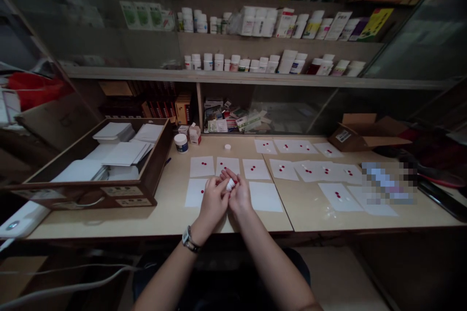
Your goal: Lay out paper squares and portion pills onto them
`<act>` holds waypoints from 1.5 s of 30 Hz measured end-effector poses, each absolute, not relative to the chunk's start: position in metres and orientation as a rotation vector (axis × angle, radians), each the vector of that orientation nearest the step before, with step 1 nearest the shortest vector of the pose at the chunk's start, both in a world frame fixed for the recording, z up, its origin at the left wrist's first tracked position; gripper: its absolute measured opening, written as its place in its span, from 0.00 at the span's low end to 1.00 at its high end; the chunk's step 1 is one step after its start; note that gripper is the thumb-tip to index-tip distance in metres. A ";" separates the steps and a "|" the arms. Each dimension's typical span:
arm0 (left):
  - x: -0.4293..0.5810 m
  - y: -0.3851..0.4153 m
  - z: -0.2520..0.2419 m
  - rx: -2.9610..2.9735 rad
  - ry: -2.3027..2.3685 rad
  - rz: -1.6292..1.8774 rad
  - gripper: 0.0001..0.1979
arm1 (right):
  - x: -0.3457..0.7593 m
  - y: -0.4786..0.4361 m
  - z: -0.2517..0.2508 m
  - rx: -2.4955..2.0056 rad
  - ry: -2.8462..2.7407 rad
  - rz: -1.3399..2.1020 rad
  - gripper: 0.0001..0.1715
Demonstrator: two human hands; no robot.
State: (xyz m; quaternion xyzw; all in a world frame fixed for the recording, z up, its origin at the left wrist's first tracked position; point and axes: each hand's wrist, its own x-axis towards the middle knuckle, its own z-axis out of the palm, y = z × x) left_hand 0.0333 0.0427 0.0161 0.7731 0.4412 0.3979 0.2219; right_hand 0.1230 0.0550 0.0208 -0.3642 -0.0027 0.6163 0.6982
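Note:
A small white pill bottle (230, 184) is held between my two hands over the table. My left hand (213, 201) has its fingers closed around the bottle and tilts it toward the other palm. Cupped beside it with the palm up and fingers stretched out, my right hand (241, 197) touches the bottle; a bit of red shows at its palm, too small to make out. Under and around the hands lie white paper sheets (199, 173), several bearing red pills (253, 168). One blank-looking paper sheet (265, 199) is right of my right hand.
At left stands a wooden drawer (146, 187) of white paper stacks. Beyond the hands are a white jar (181, 143), a small carton (194, 133) and a white cap (227, 147). More sheets with pills (326, 171), an open cardboard box (352, 133) and bottle shelves (233, 75) surround the table.

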 end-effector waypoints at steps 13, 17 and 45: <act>0.026 0.046 0.017 1.964 1.269 1.180 0.22 | 0.125 0.058 0.021 -0.758 0.112 1.378 0.22; 0.027 0.045 0.013 1.892 1.271 1.219 0.21 | 0.126 0.058 0.014 -0.729 0.168 1.389 0.20; 0.004 0.041 0.017 1.748 1.312 1.389 0.19 | 0.230 0.042 -0.021 -1.224 -0.494 0.716 0.12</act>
